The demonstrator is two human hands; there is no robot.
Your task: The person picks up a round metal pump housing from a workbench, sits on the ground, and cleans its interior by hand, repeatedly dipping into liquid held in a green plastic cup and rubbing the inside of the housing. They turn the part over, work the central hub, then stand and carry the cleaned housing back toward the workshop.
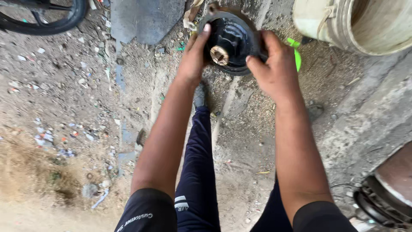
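A round black greasy metal part with a brass-coloured splined hub in its middle is held up in front of me, above the dirt ground. My left hand grips its left rim, with the thumb up on the edge. My right hand grips its right rim, fingers wrapped over the edge. Both arms are stretched out, and my legs in dark blue trousers show below them.
A dirty white bucket stands at the top right. A tyre shows at the top left. A round machine part sits at the lower right. Something green lies behind my right hand. Litter is scattered on the ground at the left.
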